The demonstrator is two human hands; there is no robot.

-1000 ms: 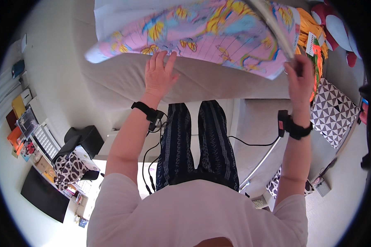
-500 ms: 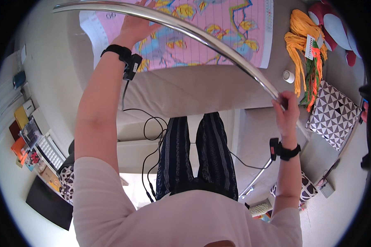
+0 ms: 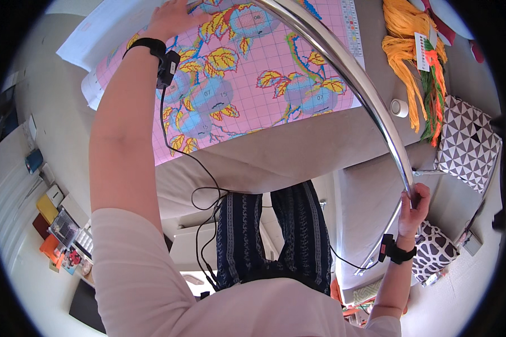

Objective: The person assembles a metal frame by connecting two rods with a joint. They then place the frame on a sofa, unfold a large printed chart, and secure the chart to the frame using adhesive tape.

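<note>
My right hand (image 3: 413,205) grips the low end of the metal hoop (image 3: 348,78); my left hand (image 3: 171,17) lies spread flat on the canvas (image 3: 247,73).

The right fingers are wrapped tight round the chrome tube where it curves down beside the grey cushion (image 3: 298,151). From there the hoop arcs up and across over the pink gridded canvas, which is spread on that cushion in front of my knees. I judge the tube stiff, smooth and rather slippery, so a full closed fist near its end serves best; the canvas looks soft and limp and wants a flat palm to keep it from sliding. Orange yarn (image 3: 407,39) lies just right of the canvas, a patterned pillow (image 3: 469,143) beyond.
</note>
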